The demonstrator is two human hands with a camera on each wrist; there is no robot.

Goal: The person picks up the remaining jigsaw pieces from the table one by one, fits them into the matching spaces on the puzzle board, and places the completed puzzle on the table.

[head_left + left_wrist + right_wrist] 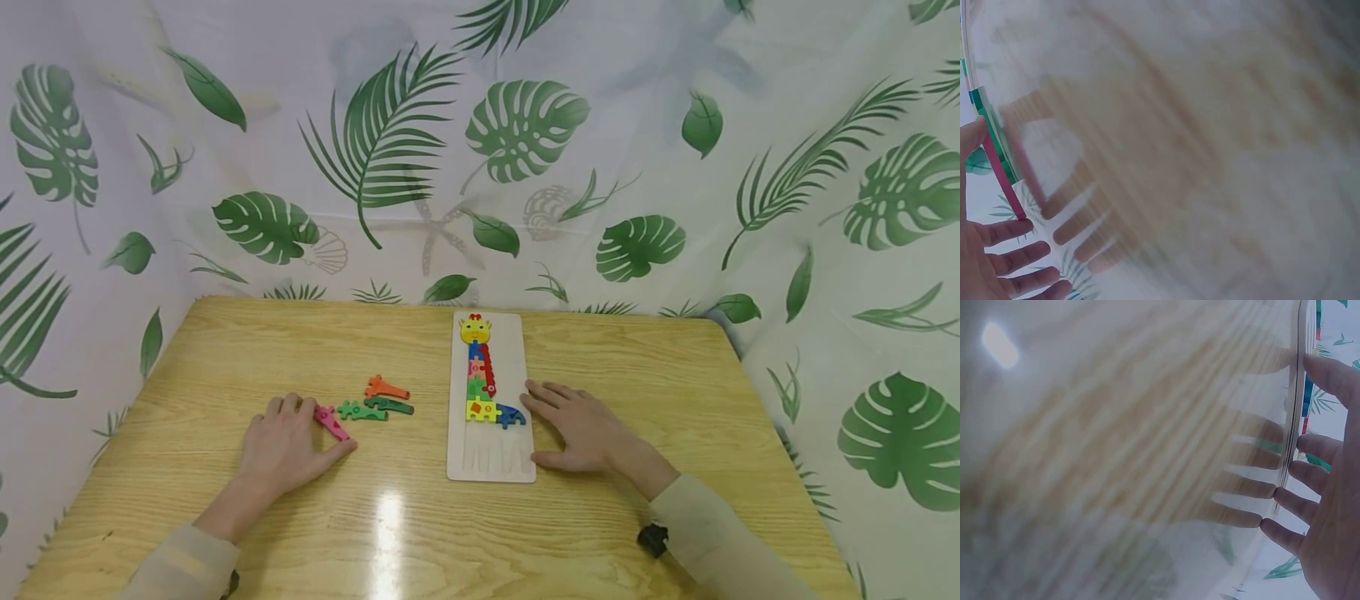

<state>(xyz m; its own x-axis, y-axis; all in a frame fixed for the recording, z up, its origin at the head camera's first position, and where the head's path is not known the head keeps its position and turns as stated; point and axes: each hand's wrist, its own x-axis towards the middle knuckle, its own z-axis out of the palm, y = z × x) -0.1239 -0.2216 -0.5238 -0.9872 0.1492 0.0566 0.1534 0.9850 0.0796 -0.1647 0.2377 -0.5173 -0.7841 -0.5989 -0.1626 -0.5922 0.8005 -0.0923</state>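
My left hand (281,442) pinches a pink puzzle piece (332,423) end to end between thumb and index finger, low over the table; the left wrist view shows this pink piece (1004,175) edge-on. On the pale wooden puzzle board (512,350) lies a partly assembled giraffe: a yellow head (476,330), a neck of coloured pieces, a red mane piece (488,371), a yellow piece (482,410) and a blue piece (511,416). Straight fingers of my right hand (581,429) rest at the board's right edge. Leg-shaped recesses show at its bottom.
Beside the left hand lie an orange piece (387,387), a dark green piece (392,405) and a lighter green piece (362,412). The wooden table (360,517) ends at a leaf-patterned cloth (420,167) behind and at both sides.
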